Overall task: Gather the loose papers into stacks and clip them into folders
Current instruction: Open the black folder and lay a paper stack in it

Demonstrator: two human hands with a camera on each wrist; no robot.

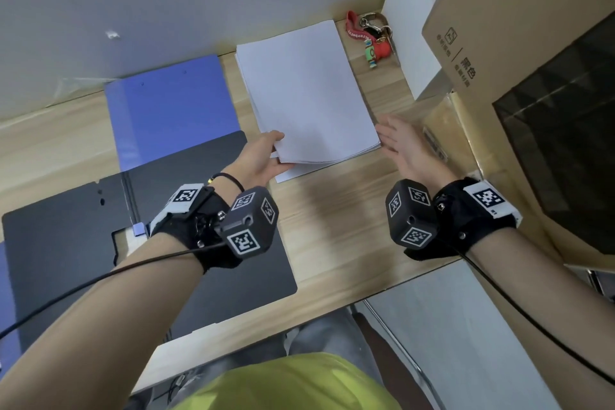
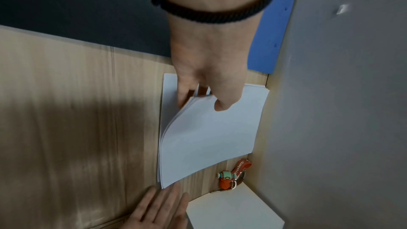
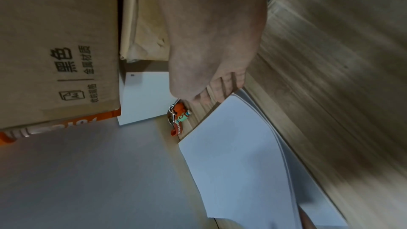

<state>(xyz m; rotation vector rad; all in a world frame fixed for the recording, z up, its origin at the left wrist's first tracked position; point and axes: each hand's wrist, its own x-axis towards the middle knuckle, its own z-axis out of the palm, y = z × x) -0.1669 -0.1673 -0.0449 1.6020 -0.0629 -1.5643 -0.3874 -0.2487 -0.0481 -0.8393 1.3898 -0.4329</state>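
Observation:
A stack of white papers (image 1: 306, 90) (image 2: 211, 133) (image 3: 237, 161) lies on the wooden desk (image 1: 332, 226) against the back wall. My left hand (image 1: 266, 156) (image 2: 204, 97) pinches the near left corner of the upper sheets, thumb on top and fingers under, lifting them off one bottom sheet (image 1: 293, 175). My right hand (image 1: 399, 140) (image 2: 163, 205) (image 3: 215, 91) is open with straight fingers at the stack's near right corner. An open black folder (image 1: 83, 236) lies at the near left, and a blue folder (image 1: 173, 103) sits behind it.
A red keychain with keys (image 1: 372, 36) lies at the back right of the papers. A white block (image 1: 409, 53) and a large cardboard box (image 1: 519, 27) crowd the right side. The desk's front edge (image 1: 332, 306) runs just above my lap.

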